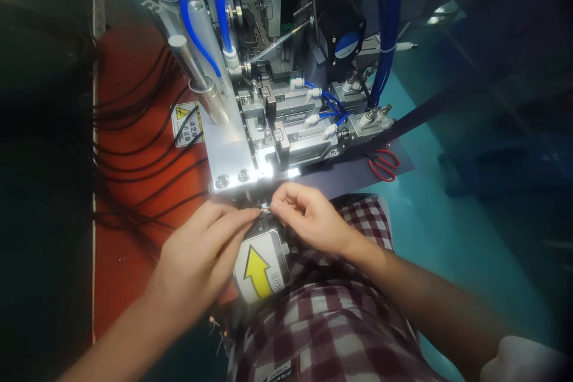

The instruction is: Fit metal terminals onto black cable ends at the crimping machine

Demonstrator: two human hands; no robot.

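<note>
So everything here is placed off the yellow arrow (256, 268) on the white label, pointing away from the person. The tiny pale piece (265, 208) is just past the arrow's tip, pinched between both hands. It's too small and blurry for me to say what it is, though some thin strands show.

Left hand (201, 245) comes in from the arrow's left, fingers narrowed right down on the piece. Right hand (311, 218) is past the arrow and off to its right, thumb and index pinched together on the other side of it.

Farther past the arrow there's a metal plate (228, 149) with bolts, plus silver cylinders (308, 125) with blue tubes. Left of the arrow, black cables (147, 149) run over the red table (125, 65). Well right of the arrow and beyond it lies a red-handled tool (387, 167). Checkered apron (331, 328) fills the near side.
</note>
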